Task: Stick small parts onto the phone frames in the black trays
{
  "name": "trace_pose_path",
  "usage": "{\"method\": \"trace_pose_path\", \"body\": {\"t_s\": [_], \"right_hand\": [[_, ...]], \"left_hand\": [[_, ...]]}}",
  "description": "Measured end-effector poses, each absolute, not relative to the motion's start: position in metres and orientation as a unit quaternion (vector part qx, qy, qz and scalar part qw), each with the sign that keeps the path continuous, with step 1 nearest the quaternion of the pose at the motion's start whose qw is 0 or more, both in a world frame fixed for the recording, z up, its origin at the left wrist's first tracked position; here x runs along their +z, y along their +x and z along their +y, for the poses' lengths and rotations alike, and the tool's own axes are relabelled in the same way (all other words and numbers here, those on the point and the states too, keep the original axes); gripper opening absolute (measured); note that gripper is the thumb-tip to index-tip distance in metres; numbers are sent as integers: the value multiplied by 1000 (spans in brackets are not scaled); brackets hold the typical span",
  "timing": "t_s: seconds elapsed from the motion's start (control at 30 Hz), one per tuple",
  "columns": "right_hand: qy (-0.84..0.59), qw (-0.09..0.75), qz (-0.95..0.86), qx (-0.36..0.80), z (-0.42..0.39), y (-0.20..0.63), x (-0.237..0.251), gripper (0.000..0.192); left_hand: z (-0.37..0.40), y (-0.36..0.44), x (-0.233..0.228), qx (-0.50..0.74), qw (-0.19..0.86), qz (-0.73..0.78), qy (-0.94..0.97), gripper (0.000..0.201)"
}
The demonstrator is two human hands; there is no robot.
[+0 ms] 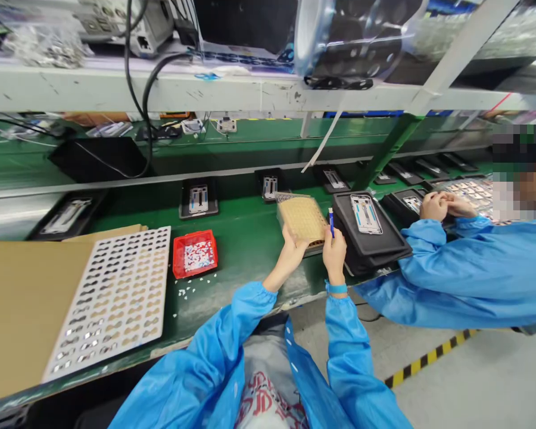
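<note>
At the near edge of the green bench (250, 238), the left hand (290, 253) grips the tan grid tray (302, 219) by its near corner, tilted up, its long side running away from the wearer. The right hand (335, 253), just right of the tray, pinches a blue pen (331, 221) upright. Right of the tray sit stacked black trays (370, 235); well left, a red bin (195, 253). A co-worker's hands (444, 207) work beyond.
</note>
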State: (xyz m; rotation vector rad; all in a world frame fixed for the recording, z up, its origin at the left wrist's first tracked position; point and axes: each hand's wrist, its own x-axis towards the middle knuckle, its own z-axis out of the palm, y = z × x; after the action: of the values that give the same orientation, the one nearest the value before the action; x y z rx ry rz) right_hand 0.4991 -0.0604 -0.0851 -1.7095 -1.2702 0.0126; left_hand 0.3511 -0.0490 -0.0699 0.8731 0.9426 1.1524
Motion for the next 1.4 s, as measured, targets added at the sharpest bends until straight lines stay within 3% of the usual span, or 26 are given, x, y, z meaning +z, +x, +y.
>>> {"method": "trace_pose_path", "body": {"t_s": [0.4, 0.57, 0.73, 0.9, 1.1, 1.4], "right_hand": [[-663, 550, -507, 22, -56, 490, -84, 41], [-659, 562, -498, 36, -55, 490, -86, 40], [-659, 568, -491, 52, -55, 493, -89, 39], [-656, 581, -478, 62, -56, 492, -90, 42], [-647, 605, -460, 67, -56, 490, -88, 46], [-627, 644, -435, 48, -66, 479, -70, 42]], "left_hand": [[-46, 339, -68, 475, 626, 448, 427, 102], [-48, 328, -66, 456, 591, 461, 480, 125], [-58, 325, -66, 423, 395, 498, 646, 133], [-61, 326, -68, 349, 204, 538, 740, 111], [-56, 325, -71, 333, 159, 518, 772, 51], [-41, 313, -67, 430, 189, 408, 783, 41]]}}
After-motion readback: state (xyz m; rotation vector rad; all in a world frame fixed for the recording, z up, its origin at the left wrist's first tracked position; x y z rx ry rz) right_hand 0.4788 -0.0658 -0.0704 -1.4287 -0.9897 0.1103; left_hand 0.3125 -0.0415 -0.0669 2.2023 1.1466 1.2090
